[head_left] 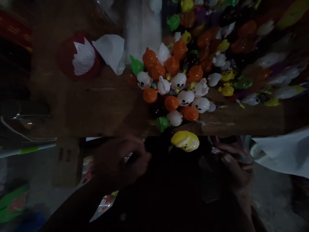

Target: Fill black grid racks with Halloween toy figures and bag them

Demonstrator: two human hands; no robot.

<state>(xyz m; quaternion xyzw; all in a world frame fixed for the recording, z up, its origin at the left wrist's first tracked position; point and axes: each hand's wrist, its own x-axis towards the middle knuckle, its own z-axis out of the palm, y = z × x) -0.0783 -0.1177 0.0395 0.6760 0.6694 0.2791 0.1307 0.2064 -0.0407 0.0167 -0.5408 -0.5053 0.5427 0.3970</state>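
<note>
The picture is dark and somewhat blurred. My left hand (125,158) is below the table's front edge, its fingers curled with the tips close together. Whatever it holds, if anything, is lost in shadow. Off to the right, my right hand (235,159) is closed around something too dim to name, with a small patterned bit showing by the fingertips. Between the hands, just below the table edge, is a small yellow toy figure (185,141) with a pale face, touched by neither hand. A cluster of little glossy toys, with an orange one (172,103) and a white one (185,98), lies above it.
The wooden table (103,106) bears many more toys toward the right. A red round object (65,59) with a white jagged patch and a crumpled white paper (111,51) lie at left. A white sheet (287,151) hangs at right. A green bag (13,203) is on the floor.
</note>
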